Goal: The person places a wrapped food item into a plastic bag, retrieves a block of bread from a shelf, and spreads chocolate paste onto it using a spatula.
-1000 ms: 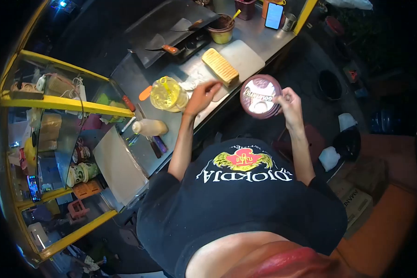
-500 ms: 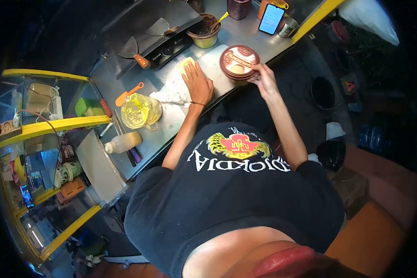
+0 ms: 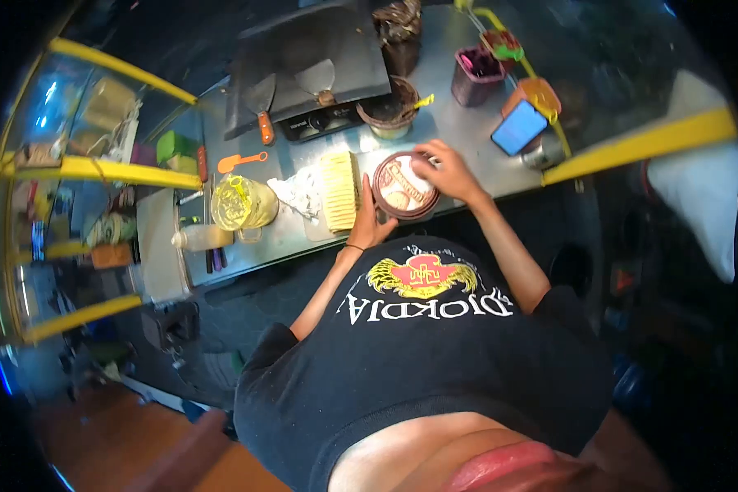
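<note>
Cups round brown plastic tub (image 3: 405,189), likely stiff, best side-held, with left hand (image 3: 371,221); cannot tell grip of right hand (image 3: 449,172).

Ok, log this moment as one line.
left hand: cupping round brown-rimmed tub | right hand: over its top | bread loaf: left of tub

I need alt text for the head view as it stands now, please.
A person's left hand cups the near-left side of a round, brown lidded tub, with the right hand at its right edge. A ridged loaf sits just left of it. Beyond, two spatulas lie at the front of a black griddle.
</note>
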The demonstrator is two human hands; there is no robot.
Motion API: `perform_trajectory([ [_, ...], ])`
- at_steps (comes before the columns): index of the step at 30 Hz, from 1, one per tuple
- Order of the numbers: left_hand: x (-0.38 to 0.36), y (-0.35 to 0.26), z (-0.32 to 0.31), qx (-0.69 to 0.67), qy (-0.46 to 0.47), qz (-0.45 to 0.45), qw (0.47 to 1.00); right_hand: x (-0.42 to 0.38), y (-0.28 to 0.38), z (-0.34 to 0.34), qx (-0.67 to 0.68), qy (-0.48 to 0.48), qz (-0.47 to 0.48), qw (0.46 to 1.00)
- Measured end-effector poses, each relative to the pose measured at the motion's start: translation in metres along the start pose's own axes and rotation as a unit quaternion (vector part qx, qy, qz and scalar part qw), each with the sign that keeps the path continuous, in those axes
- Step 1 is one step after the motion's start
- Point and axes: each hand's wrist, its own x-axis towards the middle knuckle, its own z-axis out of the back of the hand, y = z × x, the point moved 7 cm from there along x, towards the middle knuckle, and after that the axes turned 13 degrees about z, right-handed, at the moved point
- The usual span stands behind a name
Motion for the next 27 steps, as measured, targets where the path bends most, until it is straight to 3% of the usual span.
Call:
perform_trajectory([
  [1,0.001,0.007,-0.006,0.070,-0.021,-0.013,0.997,0.012,0.006,-0.008,-0.057,0.034,0.053,0.996],
  [2,0.009,0.033,-0.015,-0.022,-0.048,-0.014,0.998,0.023,0.009,-0.015,-0.117,0.059,0.109,0.985],
  [4,0.010,-0.004,-0.024,0.001,-0.045,-0.047,0.998,0.033,0.009,-0.030,-0.131,0.079,0.148,0.977],
  [6,0.003,-0.042,-0.031,-0.067,-0.078,-0.035,0.994,0.043,0.023,-0.041,-0.171,0.103,0.198,0.960],
  [8,0.000,-0.057,-0.034,-0.111,-0.117,-0.053,0.986,0.051,0.030,-0.060,-0.149,0.160,0.233,0.948],
  [9,0.001,-0.051,-0.035,-0.118,-0.115,-0.023,0.986,0.053,0.040,-0.064,-0.153,0.140,0.297,0.932],
  [10,0.000,-0.040,-0.037,-0.127,-0.112,0.009,0.986,0.052,0.041,-0.075,-0.149,0.147,0.306,0.929],
  [12,-0.003,-0.024,-0.039,-0.123,-0.135,0.097,0.978,0.060,0.024,-0.104,-0.188,0.288,0.228,0.911],
  [14,-0.003,-0.049,-0.040,-0.011,-0.155,-0.051,0.987,0.149,0.034,-0.076,-0.234,0.216,0.303,0.898],
  [16,0.000,-0.016,-0.035,-0.074,-0.235,-0.016,0.969,0.103,0.033,-0.093,-0.201,0.182,0.305,0.913],
  [17,-0.005,-0.011,-0.038,-0.119,-0.174,0.040,0.977,0.066,0.031,-0.101,-0.178,0.182,0.290,0.923],
  [18,-0.003,0.005,-0.036,-0.094,-0.204,-0.010,0.974,0.065,0.039,-0.096,-0.148,0.152,0.313,0.926],
  [20,0.001,-0.008,-0.036,-0.087,-0.216,-0.032,0.972,0.067,0.035,-0.102,-0.165,0.192,0.291,0.922],
  [27,0.005,0.003,-0.040,-0.103,-0.199,0.018,0.974,0.072,0.037,-0.114,-0.147,0.264,0.250,0.920],
])
